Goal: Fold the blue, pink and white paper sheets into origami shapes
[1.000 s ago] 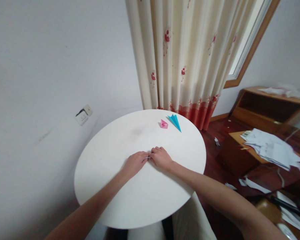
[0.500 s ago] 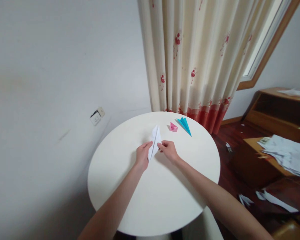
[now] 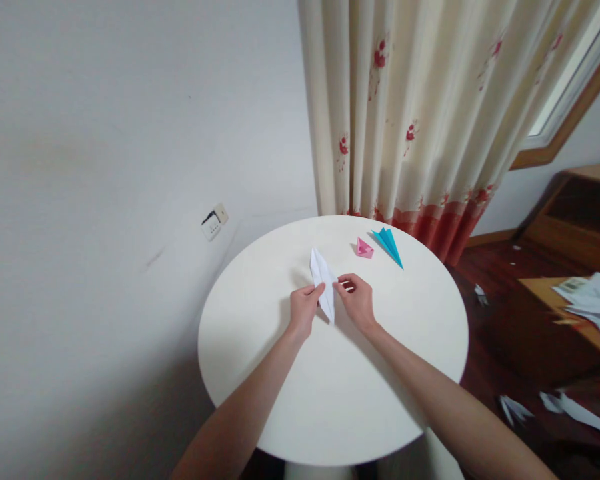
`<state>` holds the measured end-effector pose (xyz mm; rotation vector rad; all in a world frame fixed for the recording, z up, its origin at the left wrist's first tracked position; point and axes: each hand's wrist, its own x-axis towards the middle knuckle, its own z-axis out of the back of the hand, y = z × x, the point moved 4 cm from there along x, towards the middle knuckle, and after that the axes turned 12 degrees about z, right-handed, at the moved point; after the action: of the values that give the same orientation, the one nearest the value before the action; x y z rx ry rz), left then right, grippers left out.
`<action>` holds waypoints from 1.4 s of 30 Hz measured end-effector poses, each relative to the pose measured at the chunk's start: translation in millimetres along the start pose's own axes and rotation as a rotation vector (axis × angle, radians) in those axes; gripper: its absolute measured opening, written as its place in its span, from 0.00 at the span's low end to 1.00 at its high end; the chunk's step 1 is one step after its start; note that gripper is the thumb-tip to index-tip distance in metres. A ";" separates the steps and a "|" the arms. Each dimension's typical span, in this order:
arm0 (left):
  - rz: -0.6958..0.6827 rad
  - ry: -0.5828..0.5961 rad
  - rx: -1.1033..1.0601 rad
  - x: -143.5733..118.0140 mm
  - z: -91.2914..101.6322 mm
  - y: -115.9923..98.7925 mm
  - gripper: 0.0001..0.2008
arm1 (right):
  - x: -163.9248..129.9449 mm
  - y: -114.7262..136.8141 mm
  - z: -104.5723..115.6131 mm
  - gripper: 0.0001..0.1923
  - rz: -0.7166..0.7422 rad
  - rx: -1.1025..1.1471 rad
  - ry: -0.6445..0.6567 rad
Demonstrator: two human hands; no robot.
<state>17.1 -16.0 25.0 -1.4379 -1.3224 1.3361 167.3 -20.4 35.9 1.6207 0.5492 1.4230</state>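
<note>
**Head view: folded white paper pinched between both hands over a round table**

Head-camera coverage is dominated by the round white table (image 3: pixel 330 400), set against a plain wall and a cream curtain with red flowers (image 3: pixel 430 113). A wooden desk strewn with loose white sheets (image 3: pixel 590 307) is seen at the right edge. Above the table's middle, the long pointed folded white paper (image 3: pixel 323 280) is held raised, its tip aimed away from the person. The left hand (image 3: pixel 304 311) is closed on its left edge, and the right hand (image 3: pixel 359 303) is closed on its right edge, thumb against fingers. Farther back, a small blue paper dart (image 3: pixel 390 244) and a smaller pink folded paper shape (image 3: pixel 364 249) are laid just beside each other. An uneven pull between the two pinches could skew the crease or tear the thin sheet.
</note>
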 end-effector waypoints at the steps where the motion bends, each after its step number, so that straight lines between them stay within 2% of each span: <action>1: -0.001 -0.015 -0.006 -0.4 0.1 1.1 0.21 | -0.9 2.6 1.0 0.11 0.022 -0.023 -0.007; 4: -0.021 -0.049 0.008 -2.1 -0.3 3.5 0.22 | -2.3 9.8 1.8 0.08 0.120 -0.070 -0.006; 7: -0.041 -0.062 0.025 -3.9 -2.1 5.5 0.22 | -3.1 13.1 -1.6 0.09 0.168 -0.003 0.037; 10: -0.013 0.018 -0.027 -4.1 -6.7 9.1 0.21 | -3.7 11.7 -3.9 0.09 0.129 0.105 0.051; 14: 0.007 0.144 -0.100 -3.3 -11.8 12.1 0.22 | -3.7 10.3 -2.0 0.07 0.113 0.119 0.025; 16: 0.006 0.137 -0.097 -3.0 -11.7 12.6 0.22 | -4.0 8.8 -1.4 0.08 0.092 0.119 0.019; 19: 0.015 0.114 -0.081 -4.2 -11.4 13.3 0.21 | -5.8 2.8 -1.9 0.16 -0.014 0.138 -0.003; 23: -0.046 0.088 0.045 -8.2 -11.1 12.4 0.22 | -8.6 -2.9 -3.9 0.12 -0.123 0.172 0.002; 27: -0.180 0.000 0.142 -10.2 -8.6 5.2 0.20 | -7.1 -1.3 -1.9 0.10 -0.127 0.209 -0.017; 29: -0.221 0.005 0.120 -10.2 -9.0 0.3 0.16 | -5.8 -0.6 -0.6 0.11 -0.132 0.243 -0.032; 33: -0.332 0.045 0.073 -11.7 -8.3 -12.9 0.13 | -3.2 0.5 0.0 0.15 -0.094 0.349 0.015; 36: -0.386 0.117 0.177 -13.6 -5.3 -21.5 0.08 | -0.2 1.5 3.0 0.10 -0.037 0.338 0.116; 40: -0.327 0.272 0.267 -14.9 2.8 -28.8 0.11 | 4.8 4.1 12.0 0.10 0.009 0.352 0.244; 42: -0.283 0.389 0.257 -16.7 4.9 -32.1 0.15 | 7.0 6.3 16.7 0.11 0.023 0.375 0.290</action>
<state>7.6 -27.2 58.5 -1.2054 -1.0118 0.9432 183.4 -23.4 45.8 1.7173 1.0183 1.6574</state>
